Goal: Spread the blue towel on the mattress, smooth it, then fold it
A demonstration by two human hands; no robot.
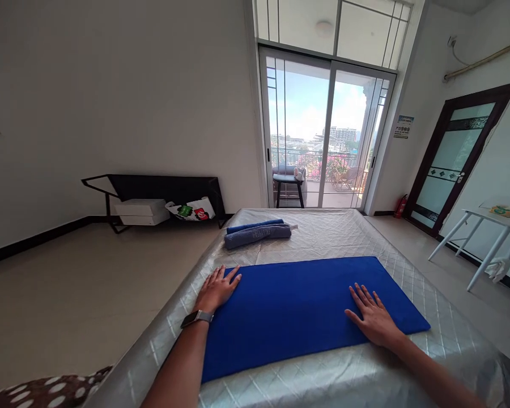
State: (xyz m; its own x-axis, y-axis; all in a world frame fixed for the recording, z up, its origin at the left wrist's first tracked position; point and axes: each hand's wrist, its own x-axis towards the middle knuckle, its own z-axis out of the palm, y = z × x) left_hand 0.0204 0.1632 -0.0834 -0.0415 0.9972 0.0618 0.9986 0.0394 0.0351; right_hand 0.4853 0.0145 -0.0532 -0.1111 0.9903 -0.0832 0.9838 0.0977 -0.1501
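Covering the near half of the silver quilted mattress, the flat royal-blue rectangular towel could bunch or skew if one palm drags harder. Both hands lie spread and flat, holding nothing: left hand on its left edge, right hand near its right end.

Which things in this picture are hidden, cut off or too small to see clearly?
Head view:
- Blue towel: parts lie under the left hand and right hand.
- Wall sign: text too small.
- Spotted cloth: cut off by the bottom edge.
- Rolled towels: their ends and any folds inside are hidden.
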